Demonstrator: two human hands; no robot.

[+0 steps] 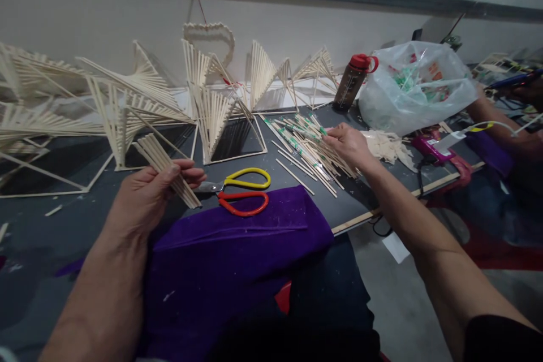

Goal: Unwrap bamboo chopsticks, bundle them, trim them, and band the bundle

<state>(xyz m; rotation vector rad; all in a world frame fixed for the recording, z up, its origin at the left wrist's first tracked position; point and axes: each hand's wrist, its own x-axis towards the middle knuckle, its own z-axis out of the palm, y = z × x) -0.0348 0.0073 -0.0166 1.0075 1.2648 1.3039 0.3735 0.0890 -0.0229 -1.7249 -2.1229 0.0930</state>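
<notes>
A bundle of thin wooden sticks [159,158] is held in my left hand [150,189], thumb across it, above the dark table. My right hand [347,144] pinches the end of a green-marked clear wrapper at the pile of loose and wrapped sticks [311,144]. Scissors [244,195] with one yellow and one red handle lie between my hands, blades pointing towards my left hand. A purple cloth [250,232] hangs over the table's front edge, just below the scissors.
Fan-shaped stick structures [218,119] line the back by the wall. A red-capped bottle [351,82], a plastic bag of wrappers [418,90] and a pink glue gun [432,150] stand right. Another person's arm [500,116] is at far right.
</notes>
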